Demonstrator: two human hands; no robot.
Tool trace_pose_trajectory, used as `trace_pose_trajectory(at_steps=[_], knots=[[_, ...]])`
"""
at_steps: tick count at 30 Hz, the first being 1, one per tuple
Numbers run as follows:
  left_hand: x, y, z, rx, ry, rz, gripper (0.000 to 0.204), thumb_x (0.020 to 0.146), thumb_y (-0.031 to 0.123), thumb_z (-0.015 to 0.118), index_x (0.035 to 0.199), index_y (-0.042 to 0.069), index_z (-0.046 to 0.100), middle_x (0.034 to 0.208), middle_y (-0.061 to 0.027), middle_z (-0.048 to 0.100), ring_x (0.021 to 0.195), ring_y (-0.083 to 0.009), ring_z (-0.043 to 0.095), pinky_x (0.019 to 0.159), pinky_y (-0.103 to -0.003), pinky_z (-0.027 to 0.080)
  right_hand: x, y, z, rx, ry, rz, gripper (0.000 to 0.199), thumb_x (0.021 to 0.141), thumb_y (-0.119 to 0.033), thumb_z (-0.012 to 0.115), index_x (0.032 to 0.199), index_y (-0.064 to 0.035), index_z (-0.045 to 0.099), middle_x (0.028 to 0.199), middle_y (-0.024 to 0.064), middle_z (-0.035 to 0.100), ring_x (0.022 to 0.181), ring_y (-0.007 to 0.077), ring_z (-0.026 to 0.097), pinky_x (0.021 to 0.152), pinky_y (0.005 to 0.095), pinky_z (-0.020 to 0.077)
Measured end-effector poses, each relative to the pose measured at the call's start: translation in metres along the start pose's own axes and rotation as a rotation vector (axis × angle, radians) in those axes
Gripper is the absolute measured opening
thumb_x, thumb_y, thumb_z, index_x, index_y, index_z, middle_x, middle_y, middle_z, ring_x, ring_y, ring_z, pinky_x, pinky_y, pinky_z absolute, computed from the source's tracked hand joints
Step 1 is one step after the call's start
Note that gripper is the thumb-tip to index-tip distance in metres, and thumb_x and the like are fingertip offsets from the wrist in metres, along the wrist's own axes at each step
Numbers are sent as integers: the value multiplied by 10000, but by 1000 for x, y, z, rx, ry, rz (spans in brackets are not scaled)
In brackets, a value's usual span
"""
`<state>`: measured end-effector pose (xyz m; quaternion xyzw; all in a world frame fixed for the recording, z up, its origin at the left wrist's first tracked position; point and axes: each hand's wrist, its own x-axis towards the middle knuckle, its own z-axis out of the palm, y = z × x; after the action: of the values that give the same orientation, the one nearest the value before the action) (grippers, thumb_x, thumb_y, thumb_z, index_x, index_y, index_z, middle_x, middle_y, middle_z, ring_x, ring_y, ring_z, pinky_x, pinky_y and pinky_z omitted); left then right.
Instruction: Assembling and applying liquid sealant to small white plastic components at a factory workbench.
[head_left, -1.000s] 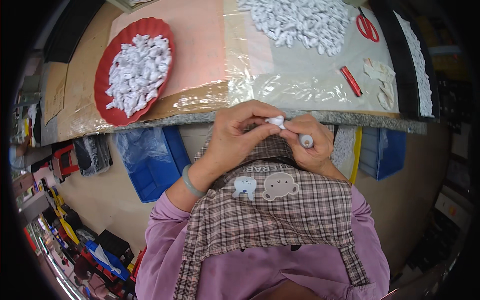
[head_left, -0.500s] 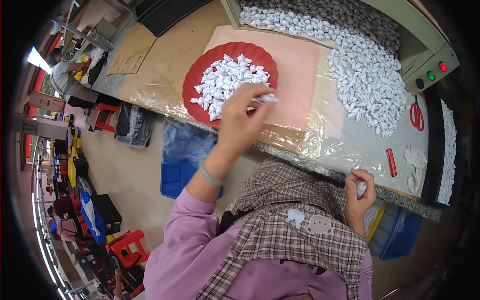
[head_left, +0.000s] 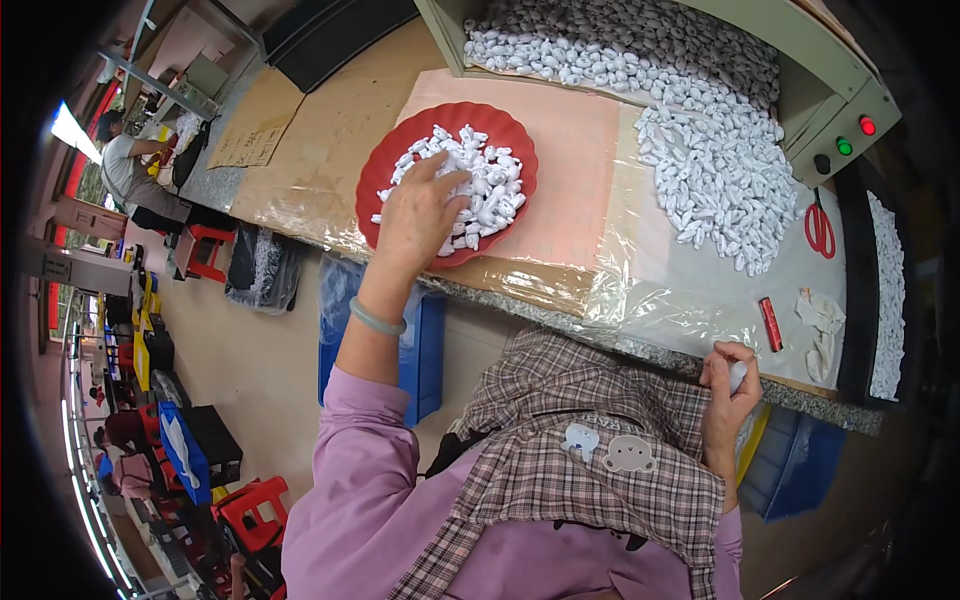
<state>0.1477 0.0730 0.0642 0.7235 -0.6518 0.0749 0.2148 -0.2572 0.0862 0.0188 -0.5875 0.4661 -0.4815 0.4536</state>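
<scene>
A scalloped red bowl (head_left: 527, 165) holds a heap of small white knotted pieces (head_left: 492, 180) that look like fabric or soft plastic. My left hand (head_left: 418, 215) reaches into this heap from the near side. Its fingers are spread and bent over the pieces, and the fingertips are partly lost among them. By the table's front edge my right hand (head_left: 732, 385) is closed around a small white object (head_left: 738, 376), of which only a rounded end shows.
More white pieces (head_left: 710, 185) spread out before a machine opening (head_left: 620, 45) with lit buttons. Red-handled scissors (head_left: 820, 232), a red tube (head_left: 770, 325) and a crumpled whitish scrap (head_left: 820, 325) lie at right. Blue bins (head_left: 425, 350) stand below; another person (head_left: 135, 170) sits far left.
My left hand has moved left and down from above the bowl's right side into the heap; the white piece it held is no longer seen in it. My right hand stays closed.
</scene>
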Motion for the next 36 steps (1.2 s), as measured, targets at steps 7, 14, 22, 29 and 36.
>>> trace_pose_trajectory(at_steps=[7,14,22,29,36], knots=[[19,46,-1,-206,72,164,312,775,84,676,1083,45,650,1236,-181,557,1132,-351,533,949,-417,438,11,2,-14,227,68,95,271,875,-46,551,1136,0,496,894,44,540,735,84,487,659,213,414],[83,126,85,-399,39,187,245,792,126,663,1030,67,664,1162,-152,589,1078,-328,551,898,-407,472,19,0,-20,273,26,122,391,864,-45,541,1240,31,471,1054,74,539,915,110,519,843,248,427],[160,135,157,-315,35,-8,248,791,53,584,1016,83,685,1094,-141,618,1023,-318,585,878,-402,476,12,1,-29,185,19,79,482,891,-101,544,1330,48,413,1075,70,540,923,103,512,867,259,428],[200,144,190,-344,140,356,245,768,-8,574,967,72,692,994,-131,609,952,-314,602,825,-394,495,13,3,-34,161,30,95,449,890,-91,551,1310,29,445,1055,55,547,898,86,501,840,237,425],[197,152,179,-323,50,283,200,746,-1,632,926,55,699,957,-123,603,915,-287,602,798,-374,501,12,5,-34,129,-2,116,414,885,-64,558,1282,20,474,1047,51,545,890,84,497,835,238,426]])
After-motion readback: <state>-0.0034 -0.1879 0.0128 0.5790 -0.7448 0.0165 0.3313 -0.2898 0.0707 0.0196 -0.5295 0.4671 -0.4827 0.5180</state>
